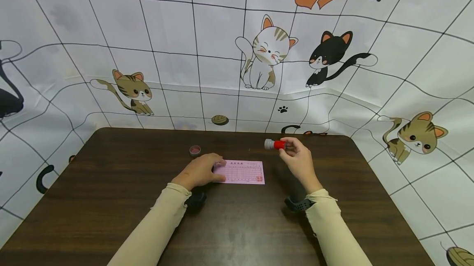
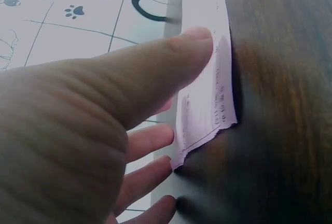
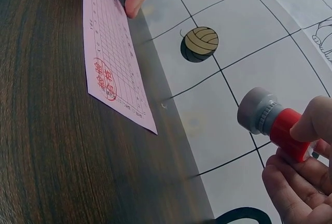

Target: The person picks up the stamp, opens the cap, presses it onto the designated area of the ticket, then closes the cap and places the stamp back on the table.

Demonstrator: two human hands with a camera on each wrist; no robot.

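Note:
A pink printed form [image 1: 242, 172] lies on the dark wooden table, a red round stamp mark [image 3: 106, 80] printed near its right-hand end. My left hand [image 1: 201, 170] rests at the form's left end, thumb on the near side and fingers spread toward the far side. In the left wrist view, the thumb [image 2: 179, 53] lies across the paper beside its torn short edge. My right hand [image 1: 299, 159] pinches a red and grey stamp [image 3: 288, 128] by its red part, raised to the right of the form. The stamp's grey end points left.
A small round grey cap [image 1: 195, 150], reddish inside, sits beyond my left hand. Behind the table [image 1: 111, 204] hangs a white sheet [image 1: 166, 23] with grid lines and cartoon cats. Dark bands circle both wrists.

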